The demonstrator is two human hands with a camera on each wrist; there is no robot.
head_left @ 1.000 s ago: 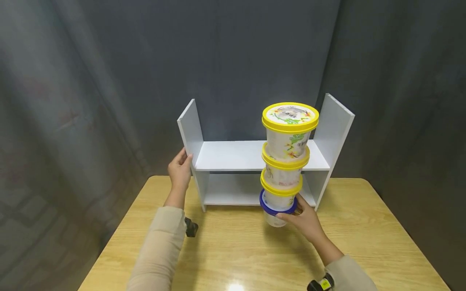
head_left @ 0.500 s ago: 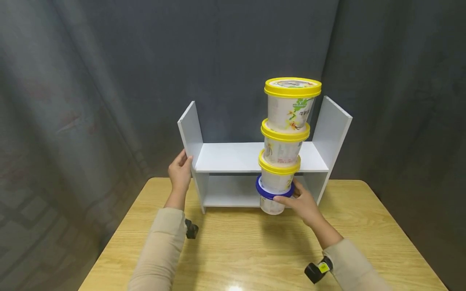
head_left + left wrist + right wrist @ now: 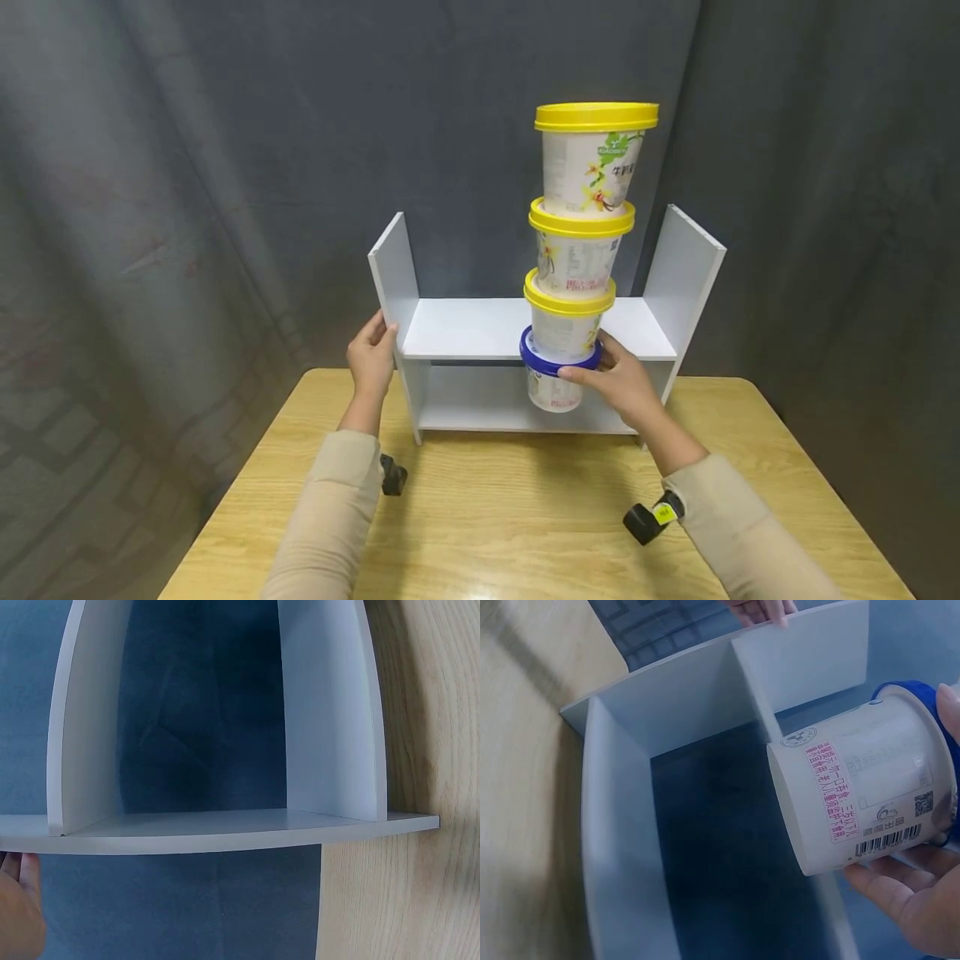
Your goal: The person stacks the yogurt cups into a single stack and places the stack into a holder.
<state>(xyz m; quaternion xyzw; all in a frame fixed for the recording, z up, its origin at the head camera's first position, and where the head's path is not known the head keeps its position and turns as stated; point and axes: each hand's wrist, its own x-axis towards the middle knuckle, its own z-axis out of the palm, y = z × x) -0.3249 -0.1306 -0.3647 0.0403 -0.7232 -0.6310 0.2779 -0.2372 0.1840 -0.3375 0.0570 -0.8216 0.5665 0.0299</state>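
Observation:
My right hand (image 3: 628, 390) grips a white paper tub with a blue lid (image 3: 553, 392), thumb at the front of the lid and fingers round the far side. Stacked on it are three white tubs with yellow lids (image 3: 583, 260), the tower leaning slightly right. The held tub is off the table, in front of the white two-tier shelf (image 3: 465, 329). In the right wrist view the blue-lidded tub (image 3: 862, 787) shows its printed side, fingers under it. My left hand (image 3: 371, 362) holds the shelf's left side panel, thumb at the front edge and fingers along the outer face.
The shelf stands on a light wooden table (image 3: 480, 517), its side panels rising above the upper board. Dark grey curtains (image 3: 480, 142) hang behind and on both sides. A black wrist camera (image 3: 645, 523) sits below my right hand.
My right hand has raised the tower of tubs from low in front of the shelf, moving it up and slightly left. The left hand stays at the side panel.

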